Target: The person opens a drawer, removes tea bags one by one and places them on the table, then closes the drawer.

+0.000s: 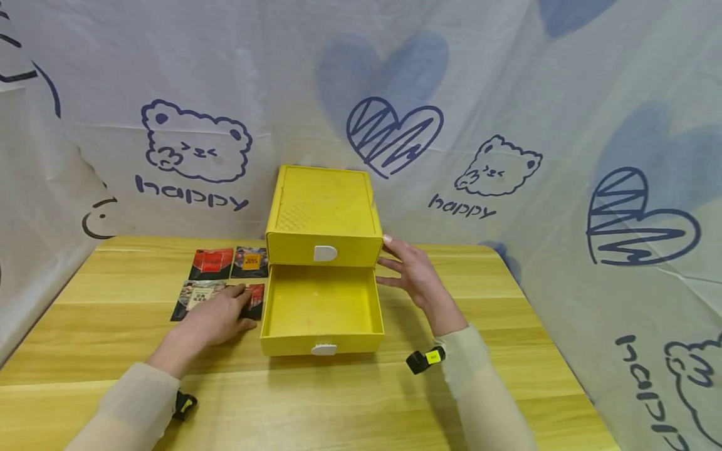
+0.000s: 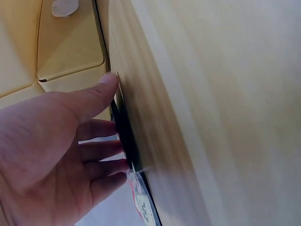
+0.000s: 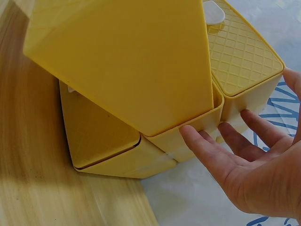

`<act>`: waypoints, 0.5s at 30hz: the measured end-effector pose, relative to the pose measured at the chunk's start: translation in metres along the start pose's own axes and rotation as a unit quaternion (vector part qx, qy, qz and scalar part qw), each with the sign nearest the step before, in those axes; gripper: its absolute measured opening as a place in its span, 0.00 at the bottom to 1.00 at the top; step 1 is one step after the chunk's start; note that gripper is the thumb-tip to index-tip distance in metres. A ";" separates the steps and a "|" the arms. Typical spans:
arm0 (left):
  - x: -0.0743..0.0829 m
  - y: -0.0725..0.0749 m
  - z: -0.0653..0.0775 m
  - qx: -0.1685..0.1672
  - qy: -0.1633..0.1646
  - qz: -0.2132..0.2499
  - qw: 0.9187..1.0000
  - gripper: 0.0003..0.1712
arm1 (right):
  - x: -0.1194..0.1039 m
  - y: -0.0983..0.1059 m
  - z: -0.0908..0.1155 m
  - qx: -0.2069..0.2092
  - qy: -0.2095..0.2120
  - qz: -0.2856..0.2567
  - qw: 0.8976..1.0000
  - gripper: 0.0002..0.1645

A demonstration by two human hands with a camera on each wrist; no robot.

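My left hand (image 1: 217, 313) is over a black-and-red packet (image 1: 256, 302) lying on the table left of the yellow drawer cabinet (image 1: 321, 200). In the left wrist view the thumb is at one edge of the dark packet (image 2: 126, 134) and the fingertips are along it toward the other end, pinching it. My right hand (image 1: 420, 275) has its fingers extended against the cabinet's right side; in the right wrist view the fingertips touch the yellow side walls (image 3: 235, 106). One drawer (image 1: 321, 307) is pulled out, its visible inside bare. Above it, the top drawer (image 1: 296, 248) is closed.
Beside the left hand lie a red-and-black packet (image 1: 211, 263), a dark packet with an orange label (image 1: 249, 262) and a pale-labelled packet (image 1: 194, 297). Below the pulled-out drawer is a closed lower drawer (image 3: 99, 127). A printed white curtain (image 1: 304, 81) hangs behind the wooden table (image 1: 350, 401).
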State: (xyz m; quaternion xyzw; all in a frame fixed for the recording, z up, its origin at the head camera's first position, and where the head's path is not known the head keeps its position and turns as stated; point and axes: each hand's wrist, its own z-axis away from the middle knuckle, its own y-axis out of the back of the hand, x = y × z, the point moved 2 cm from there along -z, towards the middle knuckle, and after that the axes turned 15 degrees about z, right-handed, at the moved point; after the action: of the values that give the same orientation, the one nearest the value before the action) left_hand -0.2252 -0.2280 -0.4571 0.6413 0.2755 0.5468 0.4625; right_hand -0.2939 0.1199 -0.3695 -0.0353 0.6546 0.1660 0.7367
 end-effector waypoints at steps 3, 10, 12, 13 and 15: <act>0.001 -0.001 -0.001 0.001 -0.006 0.006 1.000 0.39 | 0.000 0.000 0.000 -0.001 0.001 0.001 1.000 0.40; 0.000 -0.004 -0.005 0.022 -0.031 -0.005 0.999 0.36 | 0.000 0.000 0.000 -0.001 -0.001 -0.002 1.000 0.39; -0.001 -0.004 -0.005 0.024 -0.031 -0.004 0.999 0.36 | 0.000 0.000 0.000 -0.001 -0.001 -0.001 1.000 0.39; -0.001 -0.005 -0.006 0.024 -0.030 -0.003 0.999 0.36 | 0.000 0.000 0.000 -0.001 -0.001 0.000 1.000 0.39; -0.001 -0.005 -0.007 0.022 -0.027 -0.001 0.999 0.36 | 0.000 0.000 0.000 -0.001 0.001 0.001 1.000 0.39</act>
State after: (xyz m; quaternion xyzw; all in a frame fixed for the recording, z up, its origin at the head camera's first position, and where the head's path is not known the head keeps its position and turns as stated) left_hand -0.2310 -0.2248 -0.4622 0.6657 0.2753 0.5224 0.4562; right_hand -0.2943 0.1200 -0.3695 -0.0359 0.6548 0.1673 0.7362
